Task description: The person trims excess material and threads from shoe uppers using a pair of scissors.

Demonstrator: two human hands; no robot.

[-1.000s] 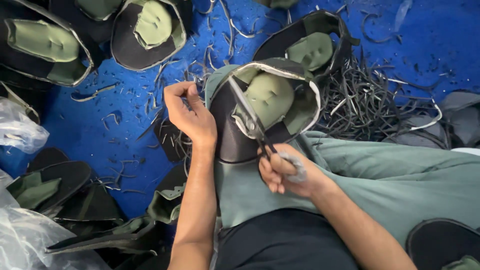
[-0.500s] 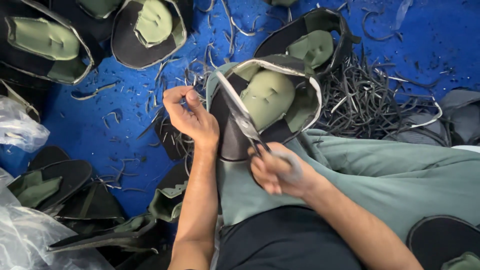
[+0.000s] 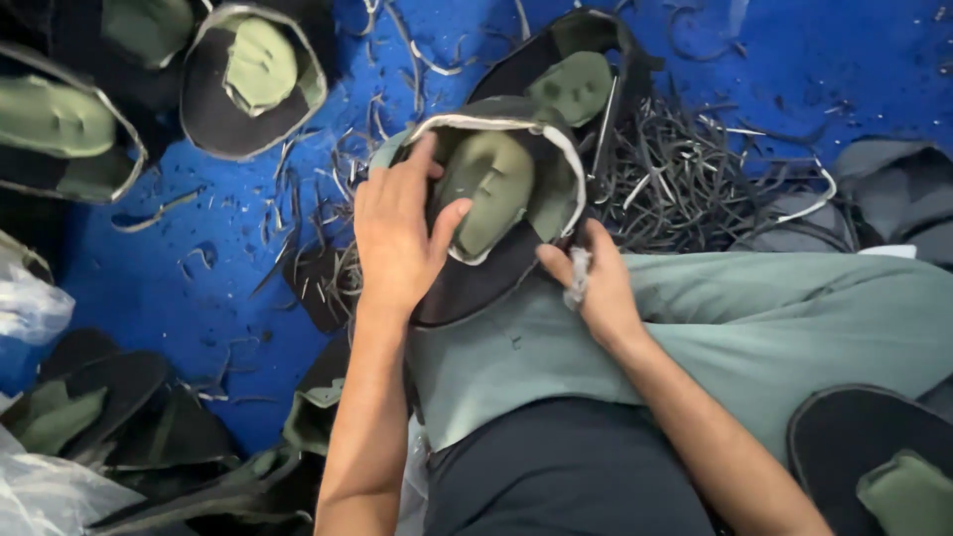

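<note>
A black padded piece [image 3: 496,189] with an olive green cushion and a pale trimmed rim rests on my lap. My left hand [image 3: 397,238] grips its left side, thumb pressed on the green cushion. My right hand [image 3: 586,283], with a white wrap on one finger, sits at the piece's lower right edge, its thumb touching the rim. A thin metal scissors blade [image 3: 604,119] sticks up from above that hand along the piece's right side; the handles are hidden in the hand.
Similar black and green pieces lie at the top left [image 3: 248,79], behind the held one [image 3: 581,69], at the left [image 3: 60,129] and lower right [image 3: 884,457]. A heap of cut strips [image 3: 695,169] covers the blue floor [image 3: 844,69]. Clear plastic bags [image 3: 30,308] sit at the left.
My left hand came down from a raised spot onto the piece's left side. The scissors swung from across the cushion to the right edge, and my right hand moved right.
</note>
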